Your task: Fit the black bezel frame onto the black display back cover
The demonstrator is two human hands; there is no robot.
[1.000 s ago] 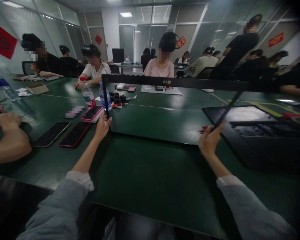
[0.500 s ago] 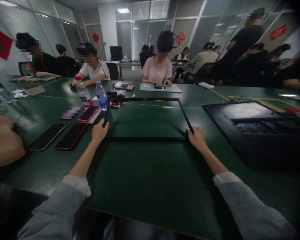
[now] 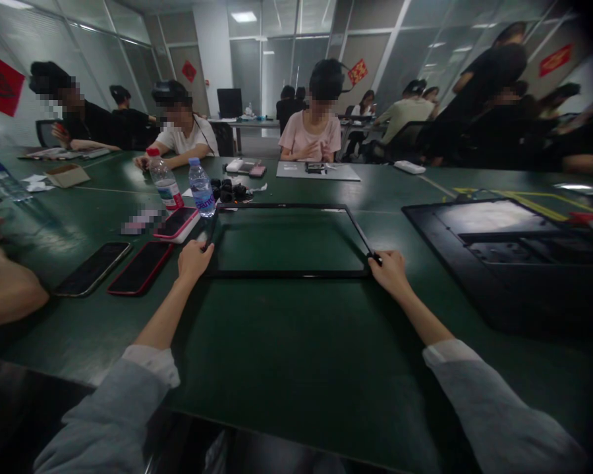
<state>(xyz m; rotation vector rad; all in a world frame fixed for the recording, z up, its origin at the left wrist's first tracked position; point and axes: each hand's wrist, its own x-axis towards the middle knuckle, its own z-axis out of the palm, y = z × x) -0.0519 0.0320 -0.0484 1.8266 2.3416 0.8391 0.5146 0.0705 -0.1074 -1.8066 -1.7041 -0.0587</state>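
Two hands of yours, the left hand point(image 3: 194, 261) and the right hand point(image 3: 389, 270), are holding a thin black frame point(image 3: 289, 274) by its opposite sides, fingers closing on the rim, probably because gripping both ends is keeping it from flexing. It is lying nearly flat over the green tabletop point(image 3: 286, 342); whether it is touching, you cannot tell. The red-rimmed phone point(image 3: 141, 268) is lying leftward, the black panel point(image 3: 494, 283) rightward, seemingly leaving you room between. Beyond, a blue-capped bottle point(image 3: 201, 189) is standing near the frame's far left corner.

A thin black rectangular frame point(image 3: 289, 274) is held crosswise, nearly flat.
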